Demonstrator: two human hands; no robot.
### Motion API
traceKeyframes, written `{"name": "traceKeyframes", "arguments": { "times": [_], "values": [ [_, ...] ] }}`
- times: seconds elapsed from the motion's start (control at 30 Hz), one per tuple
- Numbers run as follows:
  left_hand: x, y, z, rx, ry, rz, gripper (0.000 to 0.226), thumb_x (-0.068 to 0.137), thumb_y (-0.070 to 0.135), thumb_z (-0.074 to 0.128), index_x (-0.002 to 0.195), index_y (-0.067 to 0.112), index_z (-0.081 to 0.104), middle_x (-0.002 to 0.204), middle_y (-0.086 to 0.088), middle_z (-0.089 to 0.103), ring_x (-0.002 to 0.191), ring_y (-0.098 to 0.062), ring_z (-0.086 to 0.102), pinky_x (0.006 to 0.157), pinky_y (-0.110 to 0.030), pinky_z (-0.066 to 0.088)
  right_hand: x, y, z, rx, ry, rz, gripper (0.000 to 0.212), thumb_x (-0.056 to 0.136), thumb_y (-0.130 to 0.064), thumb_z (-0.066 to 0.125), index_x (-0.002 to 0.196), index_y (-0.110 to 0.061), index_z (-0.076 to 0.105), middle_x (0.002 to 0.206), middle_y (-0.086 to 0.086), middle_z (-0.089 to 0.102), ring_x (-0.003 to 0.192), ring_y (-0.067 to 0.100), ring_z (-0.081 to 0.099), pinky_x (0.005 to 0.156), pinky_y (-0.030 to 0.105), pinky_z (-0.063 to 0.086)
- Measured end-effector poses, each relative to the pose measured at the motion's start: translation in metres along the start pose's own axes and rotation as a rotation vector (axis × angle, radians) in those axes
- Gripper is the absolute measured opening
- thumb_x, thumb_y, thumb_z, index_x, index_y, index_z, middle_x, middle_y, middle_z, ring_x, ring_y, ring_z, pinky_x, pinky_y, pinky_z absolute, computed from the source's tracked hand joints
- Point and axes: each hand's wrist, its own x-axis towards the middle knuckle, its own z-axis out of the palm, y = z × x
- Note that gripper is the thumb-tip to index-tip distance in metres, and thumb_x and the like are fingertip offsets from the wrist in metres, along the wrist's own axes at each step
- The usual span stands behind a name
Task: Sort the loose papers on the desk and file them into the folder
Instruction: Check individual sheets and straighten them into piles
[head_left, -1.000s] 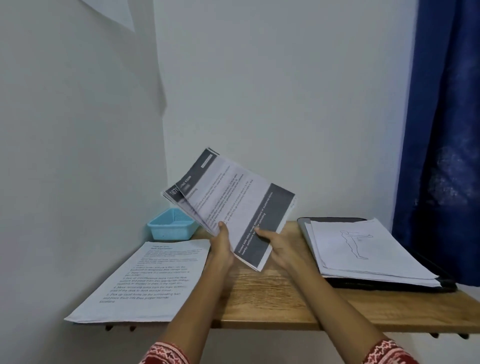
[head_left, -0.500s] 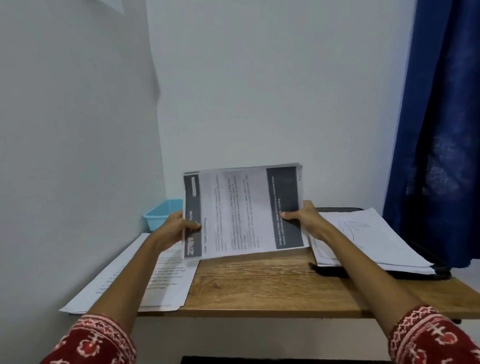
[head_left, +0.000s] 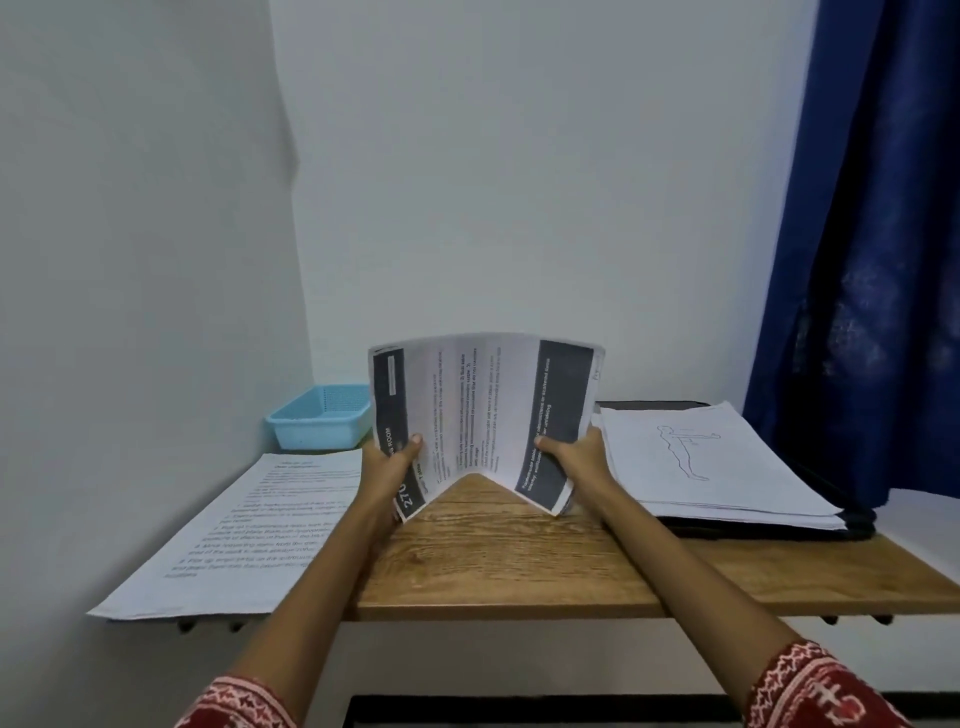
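Papers (head_left: 483, 415) between both hands (head_left: 387, 467)

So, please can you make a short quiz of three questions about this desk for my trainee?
1. True or false: both hands grip the printed sheets.
2. What lies on the black folder? A) basket B) paper stack C) nothing
3. Which item stands in the back left corner of the desk?

Key: 1 true, left hand and right hand hold them up. 2 B, the paper stack. 3 the blue basket.
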Motion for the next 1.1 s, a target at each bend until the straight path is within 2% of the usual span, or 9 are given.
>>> {"name": "traceKeyframes", "arguments": {
  "times": [0.13, 0.33, 0.43, 0.57, 0.67, 0.8, 0.87, 0.97, 1.1],
  "values": [
    [0.007, 0.015, 0.004, -0.01, 0.022, 0.048, 0.03, 0.09, 0.017, 0.06, 0.116, 0.006, 0.051, 0.109, -0.012, 0.063, 0.1, -0.031, 0.063, 0.083, -0.044, 0.053, 0.005, -0.015, 0.004, 0.004, 0.039, 0.009, 0.042, 0.076, -0.015, 0.077, 0.105, -0.019, 0.048, 0.096, -0.002, 0.062, 0.09, 0.02, 0.062, 0.081, 0.038, 0.054],
    [0.004, -0.014, 0.002, 0.081, 0.014, -0.043, 0.03, 0.095, 0.013, 0.051, 0.124, 0.005, 0.051, 0.119, -0.014, 0.061, 0.111, -0.032, 0.058, 0.089, -0.041, 0.049, -0.005, 0.009, 0.005, -0.064, 0.03, -0.011, 0.058, 0.076, -0.011, 0.076, 0.124, -0.018, 0.045, 0.113, 0.002, 0.063, 0.088, 0.013, 0.063, 0.07, 0.029, 0.055],
    [0.014, 0.011, -0.003, 0.231, 0.055, 0.048, 0.029, 0.096, 0.011, 0.046, 0.122, -0.002, 0.052, 0.113, -0.019, 0.061, 0.104, -0.032, 0.058, 0.084, -0.04, 0.049, -0.001, -0.015, 0.003, -0.058, 0.097, -0.051, 0.06, 0.08, -0.017, 0.074, 0.131, -0.013, 0.043, 0.126, 0.011, 0.058, 0.106, 0.025, 0.06, 0.087, 0.039, 0.053],
    [0.031, 0.065, -0.021, 0.663, 0.082, 0.23, 0.022, 0.094, 0.005, 0.044, 0.106, -0.004, 0.06, 0.096, -0.022, 0.059, 0.084, -0.029, 0.051, 0.072, -0.036, 0.04, 0.019, -0.061, -0.006, -0.287, 0.236, -0.247, 0.095, 0.078, -0.023, 0.076, 0.149, -0.02, 0.013, 0.145, 0.012, 0.039, 0.131, 0.027, 0.041, 0.101, 0.041, 0.041],
    [0.036, 0.105, -0.024, 1.048, -0.082, 0.353, 0.016, 0.089, 0.002, 0.043, 0.081, 0.006, 0.056, 0.083, -0.016, 0.056, 0.08, -0.03, 0.051, 0.067, -0.03, 0.035, 0.034, -0.096, -0.003, -0.38, -0.008, -0.325, 0.1, 0.073, -0.024, 0.081, 0.149, -0.019, 0.015, 0.149, 0.012, 0.032, 0.136, 0.027, 0.033, 0.109, 0.042, 0.033],
    [0.039, 0.145, -0.013, 1.229, -0.299, 0.376, 0.012, 0.09, 0.007, 0.046, 0.081, 0.006, 0.054, 0.083, -0.013, 0.057, 0.078, -0.025, 0.051, 0.069, -0.03, 0.04, 0.035, -0.124, 0.006, -0.269, -0.347, -0.268, 0.066, 0.076, -0.012, 0.077, 0.134, -0.011, 0.045, 0.13, 0.012, 0.056, 0.107, 0.018, 0.059, 0.086, 0.024, 0.048],
    [0.038, 0.164, -0.01, 1.189, -0.381, 0.367, 0.01, 0.091, 0.011, 0.054, 0.094, 0.003, 0.06, 0.089, -0.012, 0.059, 0.081, -0.023, 0.055, 0.072, -0.03, 0.046, 0.029, -0.127, 0.006, -0.17, -0.471, -0.198, 0.039, 0.081, -0.003, 0.071, 0.117, 0.0, 0.058, 0.104, 0.01, 0.068, 0.082, 0.014, 0.068, 0.066, 0.018, 0.053],
    [0.032, 0.187, -0.021, 1.007, -0.308, 0.439, 0.013, 0.08, 0.016, 0.071, 0.088, 0.007, 0.066, 0.077, -0.007, 0.062, 0.073, -0.021, 0.057, 0.062, -0.026, 0.046, 0.023, -0.126, 0.007, 0.011, -0.463, -0.158, 0.02, 0.084, 0.004, 0.063, 0.104, 0.005, 0.062, 0.086, 0.007, 0.069, 0.07, 0.015, 0.07, 0.059, 0.019, 0.054],
    [0.019, 0.18, -0.028, 0.258, -0.135, 0.37, 0.016, 0.075, 0.011, 0.075, 0.086, 0.008, 0.065, 0.079, -0.006, 0.066, 0.068, -0.016, 0.062, 0.054, -0.02, 0.054, 0.019, -0.127, 0.01, 0.165, -0.322, -0.156, 0.023, 0.085, 0.003, 0.063, 0.107, 0.006, 0.061, 0.086, 0.008, 0.069, 0.067, 0.013, 0.07, 0.058, 0.022, 0.055]
  ]
}}
